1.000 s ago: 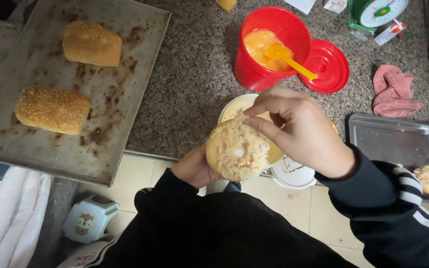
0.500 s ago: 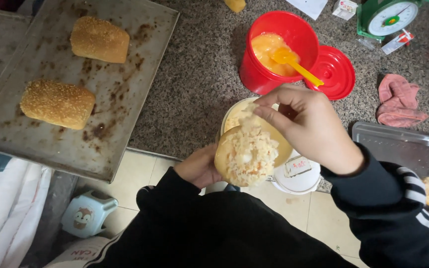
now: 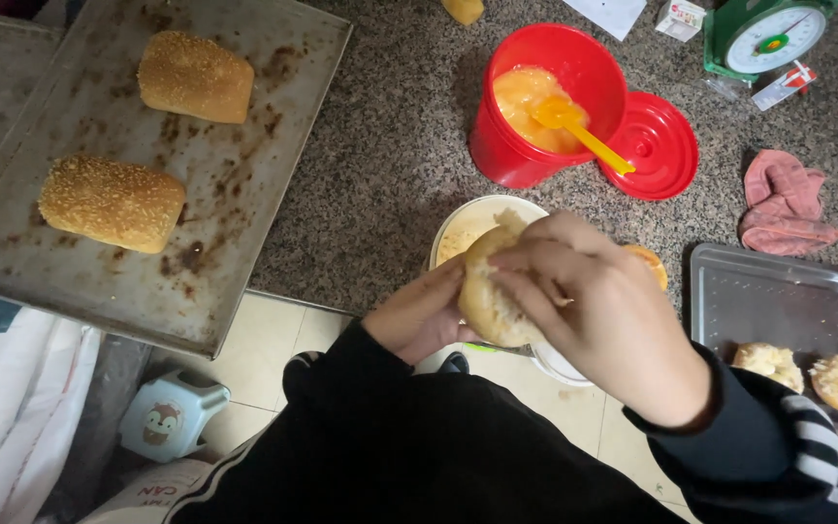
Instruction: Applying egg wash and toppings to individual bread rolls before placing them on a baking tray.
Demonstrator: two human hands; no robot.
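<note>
My left hand (image 3: 419, 315) cups a round bread bun (image 3: 485, 296) from below, over the edge of the granite counter. My right hand (image 3: 598, 315) lies over the bun's top and right side, fingers closed on it. Most of the bun's topping is hidden by my right hand. Just behind the bun is a white bowl (image 3: 469, 225) of pale crumbly coating.
A red bucket (image 3: 545, 102) of yellow cream with a yellow spatula, its red lid (image 3: 654, 146) beside it. A large baking tray (image 3: 177, 165) at left carries two seeded loaves. A small metal tray (image 3: 778, 301) at right holds two coated buns. Green scale (image 3: 773, 34), pink cloth (image 3: 783, 204).
The bun has been turned so its crumb-coated face no longer shows, and my right hand has closed over it. The camera view has shifted slightly.
</note>
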